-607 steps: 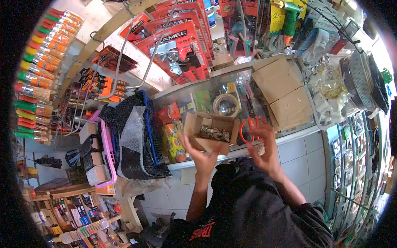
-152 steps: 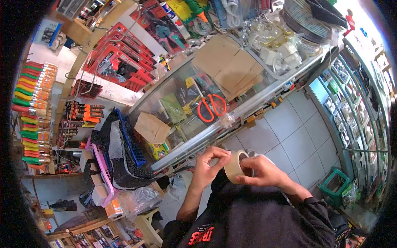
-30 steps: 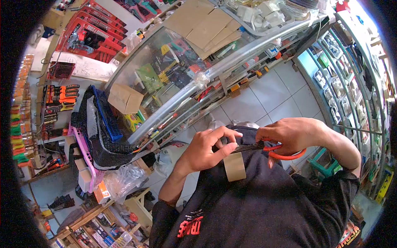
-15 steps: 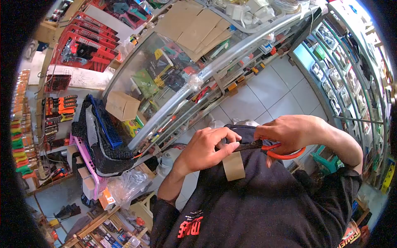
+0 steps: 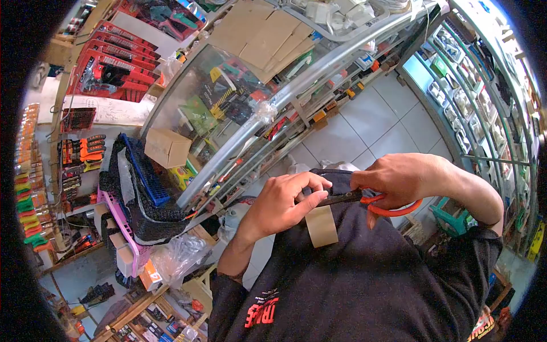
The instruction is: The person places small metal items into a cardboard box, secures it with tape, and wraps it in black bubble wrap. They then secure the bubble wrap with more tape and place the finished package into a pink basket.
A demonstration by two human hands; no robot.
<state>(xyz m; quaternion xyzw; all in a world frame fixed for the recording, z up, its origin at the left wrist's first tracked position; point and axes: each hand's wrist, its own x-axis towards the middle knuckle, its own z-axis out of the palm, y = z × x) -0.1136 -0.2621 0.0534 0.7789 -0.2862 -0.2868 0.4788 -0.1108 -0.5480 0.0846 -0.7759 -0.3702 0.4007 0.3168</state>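
Observation:
My right hand (image 5: pixel 393 178) grips orange-handled scissors (image 5: pixel 396 211), its fingers in and around the loops. The dark blades point left toward my left hand (image 5: pixel 289 200). That hand is closed, thumb against fingers, around a piece of brown cardboard (image 5: pixel 322 227) whose lower part hangs below the blades. The blade tips and the cardboard's upper edge are partly hidden behind my left fingers. Both hands are held in front of my dark shirt (image 5: pixel 347 273).
A glass display counter (image 5: pixel 228 97) with a metal rail carries flat cardboard sheets (image 5: pixel 268 40). Left of it are a small cardboard box (image 5: pixel 167 147), a blue basket (image 5: pixel 145 171) and a pink basket (image 5: pixel 128 233). Tiled floor (image 5: pixel 370 119) lies ahead, shelves (image 5: pixel 478 97) to the right.
The scissors have turned slightly in my right hand, and their handle has shifted a little. The cardboard has moved slightly up; my left hand stays almost in place.

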